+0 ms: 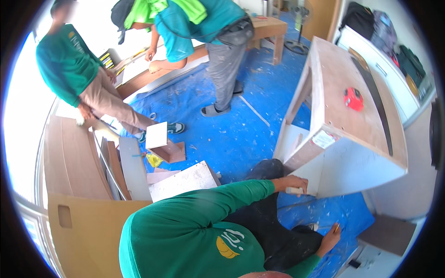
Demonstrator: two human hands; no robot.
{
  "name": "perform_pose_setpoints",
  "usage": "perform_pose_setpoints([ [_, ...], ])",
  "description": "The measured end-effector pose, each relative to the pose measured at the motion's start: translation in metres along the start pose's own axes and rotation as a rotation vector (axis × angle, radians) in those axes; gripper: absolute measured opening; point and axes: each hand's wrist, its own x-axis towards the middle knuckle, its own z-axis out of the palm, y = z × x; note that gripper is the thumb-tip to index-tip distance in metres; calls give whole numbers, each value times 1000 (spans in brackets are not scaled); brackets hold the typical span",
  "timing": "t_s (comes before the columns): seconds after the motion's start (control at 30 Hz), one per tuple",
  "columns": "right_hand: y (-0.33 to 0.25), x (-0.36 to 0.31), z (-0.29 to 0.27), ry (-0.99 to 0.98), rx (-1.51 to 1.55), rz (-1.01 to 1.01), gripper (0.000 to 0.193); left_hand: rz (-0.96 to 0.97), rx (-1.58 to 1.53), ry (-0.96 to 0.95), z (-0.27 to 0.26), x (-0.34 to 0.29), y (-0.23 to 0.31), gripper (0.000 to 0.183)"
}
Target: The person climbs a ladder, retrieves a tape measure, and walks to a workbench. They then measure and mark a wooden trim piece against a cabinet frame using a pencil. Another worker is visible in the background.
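Note:
My left hand (291, 184) is closed around a small pale flat-edged piece (295, 190), close to the lower edge of an unfinished wooden cabinet (343, 76). The cabinet's white panel (357, 162) stands just right of that hand. Lower down, my right hand (330, 238) is over the blue sheet (347, 211), its fingers pinched together. A tiny yellowish thing shows at its fingertips, too small to name. On the cabinet top lie a red tape measure (353, 99) and a long dark strip (374, 92).
Two people (69, 69) work or stand at the far left and centre, one bending over a long board. A small box-like wooden piece (166, 143) and a white panel (185, 182) lie left. Boards (69, 157) lean far left; a fan (299, 28) stands behind.

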Motion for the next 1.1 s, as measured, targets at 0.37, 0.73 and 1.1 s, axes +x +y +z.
perform_pose_setpoints([
  [0.37, -3, 22, 21, 1, -11, -132, 46, -34, -24, 47, 2, -4, 3, 22],
  [0.73, -20, 9, 17, -150, 56, -387, 30, -53, -189, 166, -55, -26, 148, 26],
  [1.1, -118, -26, -105, -478, 285, -453, 32, -170, -569, 583, -183, -50, 252, 34],
])
